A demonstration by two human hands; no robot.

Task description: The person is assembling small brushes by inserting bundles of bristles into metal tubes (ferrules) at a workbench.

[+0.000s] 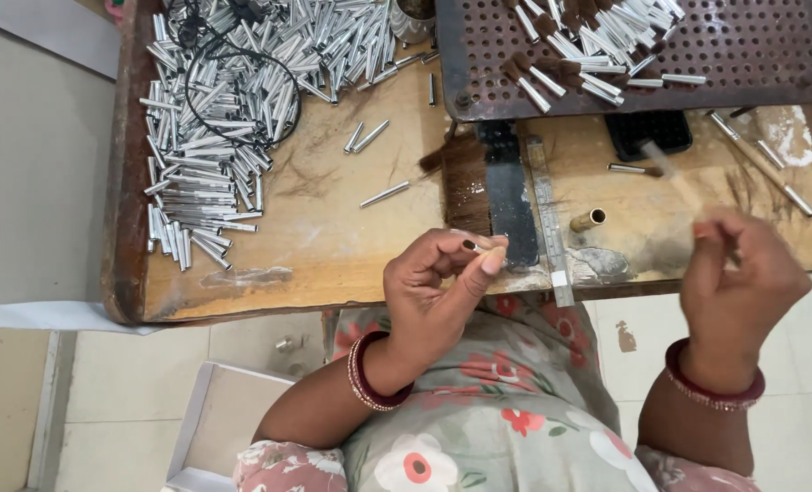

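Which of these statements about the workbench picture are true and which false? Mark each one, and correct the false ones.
1. The left hand pinches a small tube end between fingers and thumb. True.
2. The pile of silver metal tubes lies at the table's right end. False: it lies at the left end.
3. A dark comb lies beside a tuft of brown bristles. True.
4. The perforated tray holds nothing. False: tubes tipped with bristles lie on it.
5. The right hand holds a thin, blurred stick. True.

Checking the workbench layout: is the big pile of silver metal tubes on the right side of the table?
No, the pile of silver tubes lies on the left part of the wooden table, beyond the left hand.
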